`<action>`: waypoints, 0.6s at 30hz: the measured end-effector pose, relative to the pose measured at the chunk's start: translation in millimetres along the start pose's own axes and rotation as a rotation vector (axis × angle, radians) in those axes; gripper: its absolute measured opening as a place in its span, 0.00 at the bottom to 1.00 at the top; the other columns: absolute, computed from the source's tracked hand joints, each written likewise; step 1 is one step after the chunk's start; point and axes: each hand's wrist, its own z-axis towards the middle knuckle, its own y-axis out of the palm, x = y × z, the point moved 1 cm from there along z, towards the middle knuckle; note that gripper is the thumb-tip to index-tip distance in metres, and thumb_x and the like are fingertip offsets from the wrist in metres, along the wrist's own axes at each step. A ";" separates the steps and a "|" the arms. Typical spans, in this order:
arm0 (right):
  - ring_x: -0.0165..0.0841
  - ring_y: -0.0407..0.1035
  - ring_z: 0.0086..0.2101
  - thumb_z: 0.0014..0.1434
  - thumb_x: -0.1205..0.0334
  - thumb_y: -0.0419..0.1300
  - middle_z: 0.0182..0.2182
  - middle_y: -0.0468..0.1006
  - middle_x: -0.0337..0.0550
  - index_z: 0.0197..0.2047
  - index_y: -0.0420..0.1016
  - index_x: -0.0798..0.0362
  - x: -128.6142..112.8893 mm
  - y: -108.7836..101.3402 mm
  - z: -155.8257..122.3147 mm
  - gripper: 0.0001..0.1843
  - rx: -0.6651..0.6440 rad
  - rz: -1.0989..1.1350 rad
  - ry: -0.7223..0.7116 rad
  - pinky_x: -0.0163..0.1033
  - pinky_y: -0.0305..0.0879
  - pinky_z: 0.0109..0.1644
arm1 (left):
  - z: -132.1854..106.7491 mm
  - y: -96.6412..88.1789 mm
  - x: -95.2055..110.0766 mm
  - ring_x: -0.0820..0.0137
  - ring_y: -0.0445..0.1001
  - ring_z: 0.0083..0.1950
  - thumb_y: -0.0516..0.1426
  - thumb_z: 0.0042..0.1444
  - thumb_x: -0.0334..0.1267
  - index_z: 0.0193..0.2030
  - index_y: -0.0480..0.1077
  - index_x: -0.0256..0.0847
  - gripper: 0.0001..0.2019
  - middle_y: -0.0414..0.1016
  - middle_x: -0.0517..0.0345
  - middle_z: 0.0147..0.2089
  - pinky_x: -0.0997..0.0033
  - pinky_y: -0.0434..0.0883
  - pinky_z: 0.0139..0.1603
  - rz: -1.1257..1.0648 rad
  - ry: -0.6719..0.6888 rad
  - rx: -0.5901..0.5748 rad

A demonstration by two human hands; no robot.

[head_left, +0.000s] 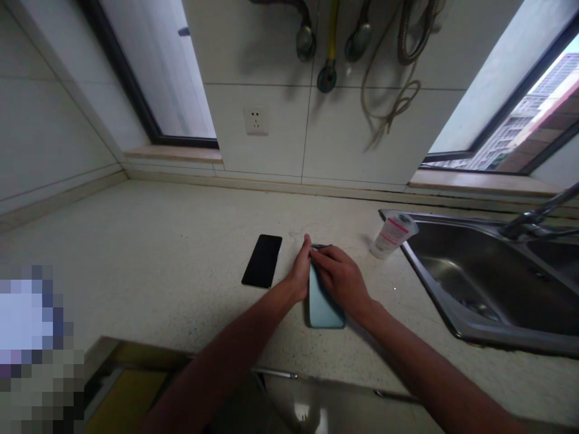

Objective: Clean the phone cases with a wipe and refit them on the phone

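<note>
A light-blue phone case (322,304), flat with rounded lower corners, lies at the middle of the counter; whether a phone is inside it I cannot tell. My left hand (299,271) grips its left edge, thumb pointing up near the top corner. Over its upper part is my right hand (341,277), closed, with fingertips pressed at the upper left corner beside the left thumb. The hands hide much of the top end, where a thin dark edge shows. To the left of my hands, a black phone (263,260) rests flat, apart from them.
A translucent plastic cup (392,235) with red print leans at the rim of the steel sink (446,259) on the right. Behind the counter (149,241) is a tiled wall with a socket (256,121), pipes and a hanging cord (391,114). Below the front edge is an opening.
</note>
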 end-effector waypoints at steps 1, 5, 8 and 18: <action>0.39 0.71 0.40 0.64 0.71 0.53 0.40 0.78 0.52 0.52 0.79 0.53 -0.9 0.8 -0.4 0.18 -0.007 0.026 -0.015 0.43 0.71 0.43 | -0.4 -0.3 0.9 0.61 0.79 0.37 0.48 0.62 0.63 0.41 0.77 0.33 0.31 0.79 0.47 0.32 0.65 0.73 0.42 0.002 0.001 0.005; 0.39 0.72 0.41 0.63 0.72 0.54 0.41 0.80 0.50 0.53 0.79 0.50 0.8 -2.0 -1.1 0.19 -0.027 0.062 -0.054 0.43 0.71 0.44 | 0.6 -1.4 2.4 0.60 0.79 0.38 0.48 0.60 0.64 0.44 0.77 0.32 0.34 0.79 0.45 0.34 0.64 0.73 0.43 0.016 -0.014 0.008; 0.39 0.74 0.42 0.63 0.73 0.54 0.42 0.81 0.48 0.53 0.79 0.48 1.2 -5.9 -1.6 0.20 -0.075 0.102 -0.052 0.43 0.71 0.46 | 1.5 -1.2 4.8 0.59 0.80 0.38 0.47 0.61 0.64 0.45 0.76 0.31 0.34 0.80 0.44 0.35 0.63 0.74 0.43 0.006 -0.008 -0.011; 0.33 0.77 0.34 0.61 0.70 0.59 0.38 0.84 0.44 0.66 0.61 0.51 -24.1 -15.8 -6.1 0.30 -0.650 0.394 0.100 0.39 0.69 0.42 | 0.1 -13.1 30.1 0.57 0.79 0.34 0.43 0.60 0.67 0.46 0.74 0.30 0.38 0.79 0.39 0.36 0.56 0.76 0.37 0.002 0.102 -0.012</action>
